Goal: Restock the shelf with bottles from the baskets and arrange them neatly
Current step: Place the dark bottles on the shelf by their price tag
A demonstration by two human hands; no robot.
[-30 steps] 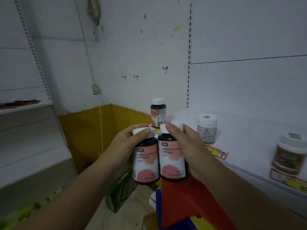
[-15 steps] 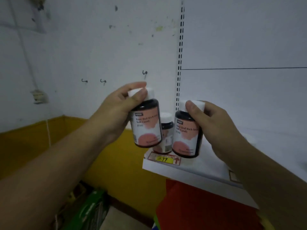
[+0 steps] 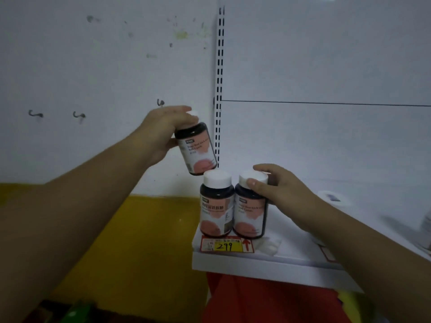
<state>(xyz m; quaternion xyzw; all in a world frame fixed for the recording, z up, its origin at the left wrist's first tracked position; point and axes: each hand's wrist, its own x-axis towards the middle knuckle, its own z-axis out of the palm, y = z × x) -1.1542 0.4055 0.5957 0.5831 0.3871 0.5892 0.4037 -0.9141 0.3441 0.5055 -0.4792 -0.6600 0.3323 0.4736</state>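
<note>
The left hand (image 3: 163, 134) grasps a dark supplement bottle (image 3: 197, 149) by its cap, held in the air above the shelf's left end, cap tilted up-left. The right hand (image 3: 283, 194) clasps the cap of a second bottle (image 3: 250, 206), upright on the white shelf (image 3: 256, 263) just beside a third upright bottle (image 3: 217, 205), behind a yellow price tag (image 3: 227, 245). A white wall (image 3: 105, 66) with a yellow lower band stands behind.

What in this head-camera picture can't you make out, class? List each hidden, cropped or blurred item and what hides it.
- Raised bottle: cap mostly covered by the left hand.
- Right bottle: its far side hidden by the right hand.
- Small label print: blurred.
- Jar at the right edge: cropped and blurred.
- Baskets: out of frame.
</note>
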